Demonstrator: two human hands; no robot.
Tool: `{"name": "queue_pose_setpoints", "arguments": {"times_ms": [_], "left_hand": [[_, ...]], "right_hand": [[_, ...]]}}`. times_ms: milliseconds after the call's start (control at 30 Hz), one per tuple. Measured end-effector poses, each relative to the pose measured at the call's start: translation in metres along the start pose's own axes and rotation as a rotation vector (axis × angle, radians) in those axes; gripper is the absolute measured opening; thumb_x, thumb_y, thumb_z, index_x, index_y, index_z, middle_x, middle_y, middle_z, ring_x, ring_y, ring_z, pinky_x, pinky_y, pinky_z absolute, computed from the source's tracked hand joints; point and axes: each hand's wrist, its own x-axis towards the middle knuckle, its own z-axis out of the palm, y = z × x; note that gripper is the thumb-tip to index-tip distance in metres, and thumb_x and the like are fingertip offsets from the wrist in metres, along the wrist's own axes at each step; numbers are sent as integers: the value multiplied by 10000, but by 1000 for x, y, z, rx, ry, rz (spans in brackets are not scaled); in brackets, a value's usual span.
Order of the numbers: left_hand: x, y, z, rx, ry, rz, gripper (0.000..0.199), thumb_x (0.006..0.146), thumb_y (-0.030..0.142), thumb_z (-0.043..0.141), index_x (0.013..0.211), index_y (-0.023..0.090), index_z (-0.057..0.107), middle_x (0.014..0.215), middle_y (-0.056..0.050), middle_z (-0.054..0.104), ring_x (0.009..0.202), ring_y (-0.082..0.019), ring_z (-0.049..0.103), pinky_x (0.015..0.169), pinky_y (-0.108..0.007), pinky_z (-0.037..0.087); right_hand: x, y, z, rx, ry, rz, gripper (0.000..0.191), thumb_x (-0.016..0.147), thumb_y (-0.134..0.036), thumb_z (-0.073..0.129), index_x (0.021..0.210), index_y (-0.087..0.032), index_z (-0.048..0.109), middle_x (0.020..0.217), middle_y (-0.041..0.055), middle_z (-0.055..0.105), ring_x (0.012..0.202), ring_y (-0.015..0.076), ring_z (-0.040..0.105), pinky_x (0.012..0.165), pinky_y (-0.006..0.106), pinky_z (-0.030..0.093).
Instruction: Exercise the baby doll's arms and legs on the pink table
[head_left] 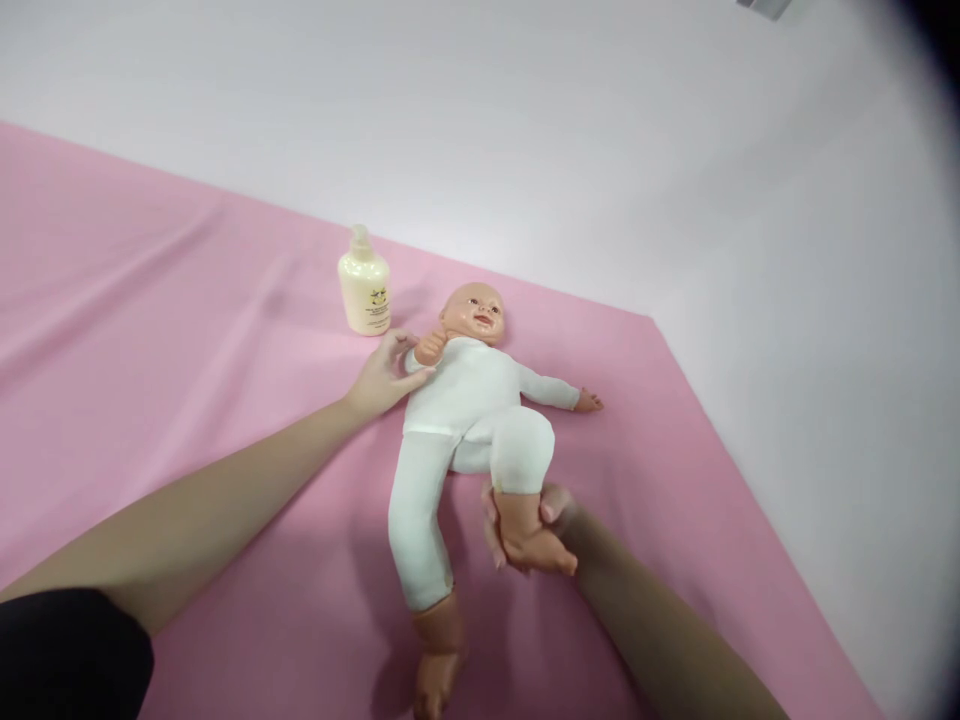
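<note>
A baby doll (pixel 469 400) in a white bodysuit lies on its back on a pink sheet (pixel 187 330), head toward the wall. My left hand (pixel 386 375) holds the doll's upper arm and shoulder at its bent arm. My right hand (pixel 529 535) is wrapped around the doll's bare foot and ankle, with that knee bent up. The doll's other leg lies stretched toward me, and its other arm reaches out to the right.
A cream lotion bottle (pixel 364 285) with a pump cap stands upright on the sheet, just left of the doll's head. A plain white wall (pixel 675 150) borders the sheet at the back and right.
</note>
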Motion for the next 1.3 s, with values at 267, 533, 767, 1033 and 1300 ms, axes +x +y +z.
{"name": "queue_pose_setpoints", "arguments": {"times_ms": [267, 533, 767, 1033, 1300], "left_hand": [[6, -19, -3, -46, 119, -72, 364, 825, 425, 586, 1117, 229, 492, 1155, -72, 583, 1104, -225, 546, 981, -441, 413], [10, -26, -4, -99, 192, -160, 359, 834, 443, 579, 1125, 266, 468, 1165, -66, 575, 1055, -222, 567, 892, -422, 471], [2, -9, -6, 97, 65, -15, 437, 789, 408, 642, 1155, 204, 518, 1148, -81, 599, 1071, -242, 553, 963, -430, 427], [2, 7, -6, 384, -317, 379, 279, 893, 324, 492, 1144, 236, 577, 1171, -89, 618, 1149, -249, 514, 996, -446, 380], [2, 2, -6, 415, -313, 493, 275, 906, 281, 475, 1158, 255, 583, 1181, -83, 613, 1137, -235, 518, 979, -415, 395]], "right_hand": [[7, -6, 32, -111, -86, 359, 487, 639, -388, 796, 1005, -143, 588, 968, 123, 664, 1021, 203, 640, 822, 281, 498], [17, 9, 6, -120, -297, 465, 533, 517, -80, 840, 978, -172, 590, 929, 86, 694, 961, 219, 665, 791, 324, 532], [1, 2, -5, -15, -184, 121, 516, 569, -307, 817, 971, -144, 538, 932, 119, 693, 779, 205, 682, 631, 284, 536], [1, -13, 7, 74, 316, -344, 440, 724, -542, 542, 932, -154, 523, 620, -2, 568, 451, 81, 405, 357, 170, 343], [7, -17, 13, 107, 433, -410, 442, 777, -488, 488, 954, -102, 610, 591, -1, 511, 473, 70, 297, 357, 145, 255]]}}
